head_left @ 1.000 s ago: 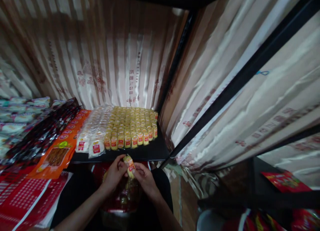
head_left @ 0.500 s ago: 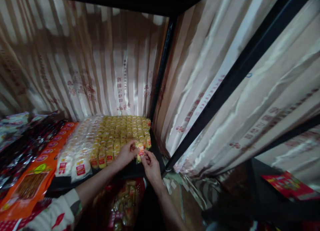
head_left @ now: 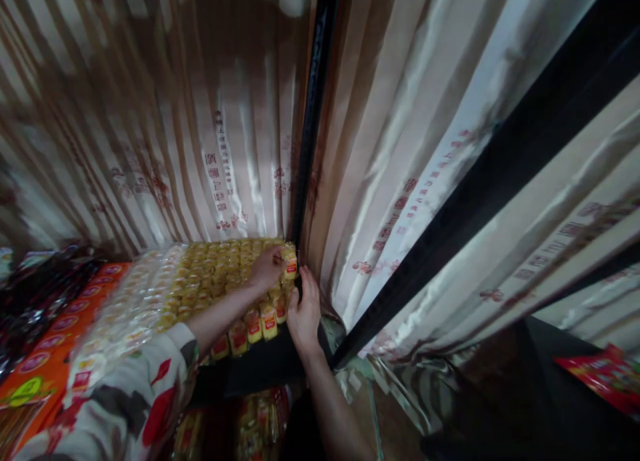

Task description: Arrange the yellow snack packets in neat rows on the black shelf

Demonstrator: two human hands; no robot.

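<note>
My left hand (head_left: 267, 268) reaches over the rows of small yellow snack packets (head_left: 215, 268) and is closed on one yellow snack packet (head_left: 291, 261) with a red label, at the back right corner of the rows. My right hand (head_left: 305, 311) is just below and to the right of it, along the right edge of the rows. Its fingers are stretched out and I see nothing in them. Several packets at the front (head_left: 253, 324) stand with their red labels facing me. My left forearm hides part of the rows.
White packets (head_left: 130, 294) and orange snack bags (head_left: 65, 321) lie to the left on the dark shelf (head_left: 250, 371). A black post (head_left: 310, 114) stands behind the corner, with printed curtains (head_left: 240, 148) around it. More packets (head_left: 257, 428) are below; a red bag (head_left: 600, 378) lies far right.
Both hands have moved from the front of the rows towards the back right corner. The packet held between both hands is now in the left only. The view has shifted.
</note>
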